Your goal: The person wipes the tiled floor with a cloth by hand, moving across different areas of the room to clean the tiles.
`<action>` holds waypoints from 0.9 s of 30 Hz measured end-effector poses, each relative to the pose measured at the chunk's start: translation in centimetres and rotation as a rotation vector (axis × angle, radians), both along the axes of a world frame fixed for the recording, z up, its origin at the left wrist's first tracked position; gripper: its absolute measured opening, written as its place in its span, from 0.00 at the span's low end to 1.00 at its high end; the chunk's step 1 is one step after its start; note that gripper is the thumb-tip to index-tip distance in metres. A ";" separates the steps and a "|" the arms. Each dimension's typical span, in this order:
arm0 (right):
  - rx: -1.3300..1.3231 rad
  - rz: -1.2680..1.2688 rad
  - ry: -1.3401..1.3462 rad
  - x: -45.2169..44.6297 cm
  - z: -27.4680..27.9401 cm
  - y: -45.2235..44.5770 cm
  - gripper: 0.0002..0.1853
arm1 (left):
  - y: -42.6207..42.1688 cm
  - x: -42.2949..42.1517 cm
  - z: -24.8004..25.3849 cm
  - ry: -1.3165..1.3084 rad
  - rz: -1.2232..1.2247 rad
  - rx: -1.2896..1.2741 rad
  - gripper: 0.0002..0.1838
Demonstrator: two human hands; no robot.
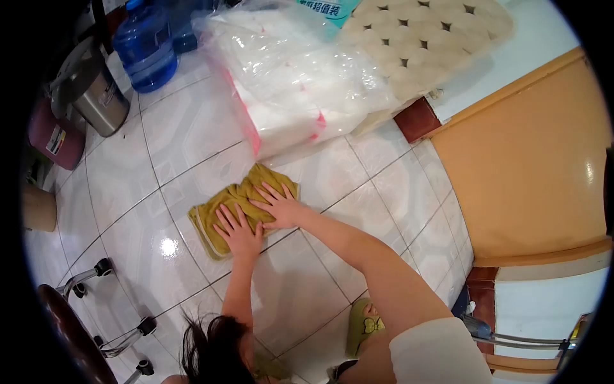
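A folded mustard-yellow cloth point(246, 185) lies flat on the white tiled floor point(256, 288). My left hand point(240, 237) presses on its near left part, palm down with the fingers spread. Close beside it, my right hand point(280, 208) rests on the right part of the cloth, fingers also spread and stretched out. Neither hand grips the cloth; both lie on top of it. Just past the cloth stands a clear plastic bag of white packages point(300, 89) with pink edges.
A blue water bottle point(146, 51), a steel kettle-like container point(99, 89) and a reddish container point(61, 137) stand at the upper left. A wheeled stool point(73, 339) is at lower left. A tufted beige cushioned piece point(419, 45) and an orange-brown door point(531, 166) are to the right.
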State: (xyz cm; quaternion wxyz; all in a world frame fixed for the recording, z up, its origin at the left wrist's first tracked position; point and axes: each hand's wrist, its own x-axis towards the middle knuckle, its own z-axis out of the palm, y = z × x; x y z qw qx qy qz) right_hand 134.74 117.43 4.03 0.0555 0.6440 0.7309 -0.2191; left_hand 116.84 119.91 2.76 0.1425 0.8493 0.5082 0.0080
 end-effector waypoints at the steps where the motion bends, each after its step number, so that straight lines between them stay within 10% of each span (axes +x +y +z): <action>1: 0.004 0.021 -0.001 1.4 0.2 -0.8 0.45 | -1.1 1.2 0.2 0.001 0.001 -0.007 0.47; 19: 0.068 -0.523 -0.038 41.7 -1.9 -15.3 0.47 | -9.4 42.0 -3.3 -0.060 -0.386 -0.076 0.44; 27: 0.153 -0.953 -0.061 40.4 -3.9 -15.6 0.46 | -9.8 45.6 -3.4 0.080 -0.418 -0.011 0.43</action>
